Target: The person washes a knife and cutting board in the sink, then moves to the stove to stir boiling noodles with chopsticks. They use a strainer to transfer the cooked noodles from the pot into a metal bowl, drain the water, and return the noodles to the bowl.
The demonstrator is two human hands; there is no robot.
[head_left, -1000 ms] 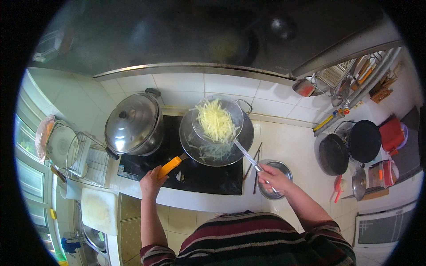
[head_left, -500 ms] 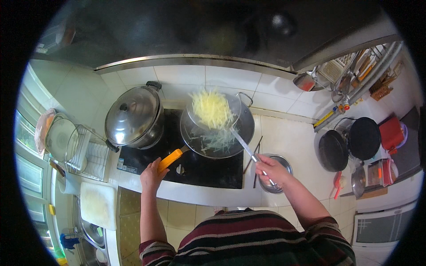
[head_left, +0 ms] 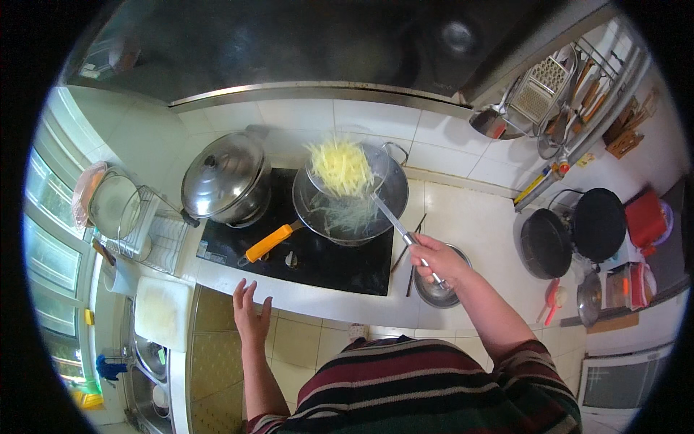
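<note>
My right hand (head_left: pixel 439 260) is closed around the metal handle of a skimmer (head_left: pixel 390 214). Its bowl is tilted over the wok (head_left: pixel 396 204) and heaped with pale yellow shreds (head_left: pixel 338 168) that look like potato. More shreds lie lower in the wok, seen through haze. The wok stands on a black cooktop (head_left: pixel 332 271), its orange handle (head_left: pixel 272 242) pointing toward me. In front of the counter edge, below that handle, my left hand (head_left: pixel 251 318) is empty with its fingers spread. Under my right forearm sits a metal bowl (head_left: pixel 434 295), partly covered.
A lidded steel pot (head_left: pixel 224 177) stands left of the wok. Chopsticks (head_left: pixel 410 254) lie between cooktop and bowl. At left are a dish rack (head_left: pixel 165 242) and a white cutting board (head_left: pixel 163 312) by the sink. Dark pans (head_left: pixel 546 244) hang at right; a range hood (head_left: pixel 289 50) spans overhead.
My left hand has let go of the orange wok handle and drawn back toward me, opening. The right hand still holds the loaded skimmer over the wok. The view has shifted slightly.
</note>
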